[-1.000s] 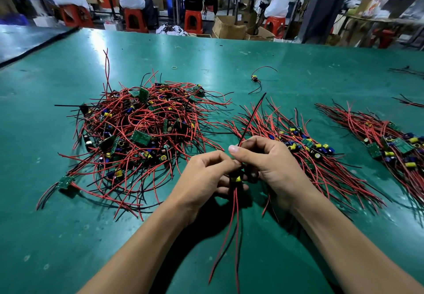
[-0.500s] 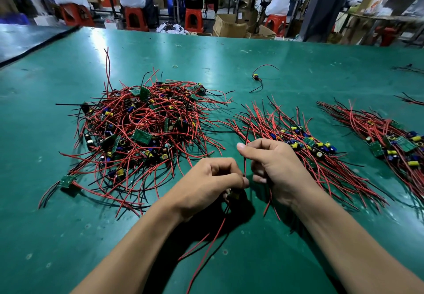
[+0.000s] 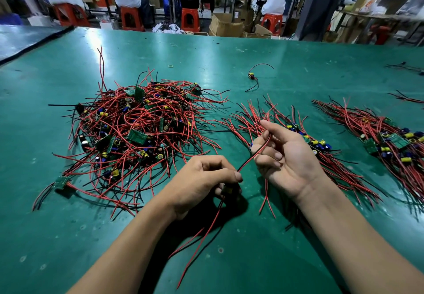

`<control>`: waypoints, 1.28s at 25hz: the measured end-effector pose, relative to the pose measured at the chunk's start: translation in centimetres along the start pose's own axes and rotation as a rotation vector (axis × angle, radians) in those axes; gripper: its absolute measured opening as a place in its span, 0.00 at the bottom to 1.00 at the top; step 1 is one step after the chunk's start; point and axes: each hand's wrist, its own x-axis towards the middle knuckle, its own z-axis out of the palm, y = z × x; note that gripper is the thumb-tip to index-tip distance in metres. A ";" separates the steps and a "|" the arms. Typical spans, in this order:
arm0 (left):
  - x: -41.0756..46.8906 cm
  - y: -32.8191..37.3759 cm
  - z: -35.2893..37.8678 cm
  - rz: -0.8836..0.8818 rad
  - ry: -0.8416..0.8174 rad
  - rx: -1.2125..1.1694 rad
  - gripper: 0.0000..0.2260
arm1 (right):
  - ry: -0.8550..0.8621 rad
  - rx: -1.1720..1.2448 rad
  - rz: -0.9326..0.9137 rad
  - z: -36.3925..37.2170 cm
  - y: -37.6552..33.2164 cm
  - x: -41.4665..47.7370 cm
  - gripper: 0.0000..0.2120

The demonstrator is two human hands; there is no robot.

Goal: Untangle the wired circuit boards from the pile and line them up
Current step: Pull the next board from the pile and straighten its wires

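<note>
A tangled pile [image 3: 137, 131] of small green circuit boards with red and black wires lies left of centre on the green table [image 3: 275, 59]. My left hand [image 3: 202, 179] pinches one small board, mostly hidden under its fingers, just above the table; its lower wires [image 3: 202, 236] trail toward me. Its upper red and black wire pair [image 3: 250, 158] runs up to my right hand [image 3: 284, 156], which holds the pair between thumb and curled fingers, palm turned up. A lined-up row [image 3: 321, 147] of boards lies just behind my right hand.
A second lined-up row [image 3: 390, 142] lies at the far right. One loose wired board [image 3: 252, 75] sits farther back at centre, and stray wires [image 3: 406, 97] lie at the right edge. Seated people, red stools and cardboard boxes stand beyond the table's far edge.
My right hand has turned palm up and slid up along the wire pair, away from my left hand. The left hand stays low with the board.
</note>
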 end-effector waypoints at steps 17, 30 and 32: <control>-0.1 -0.3 -0.1 -0.015 0.076 -0.100 0.07 | -0.028 -0.681 -0.274 -1.2 2.5 0.9 0.15; -0.3 -0.2 -0.2 -0.022 -0.057 -0.104 0.07 | 0.092 -0.236 -0.284 -1.3 0.6 1.2 0.11; -0.3 -0.2 -0.3 -0.026 -0.063 -0.094 0.06 | 0.101 -0.147 -0.211 -1.3 0.2 1.2 0.14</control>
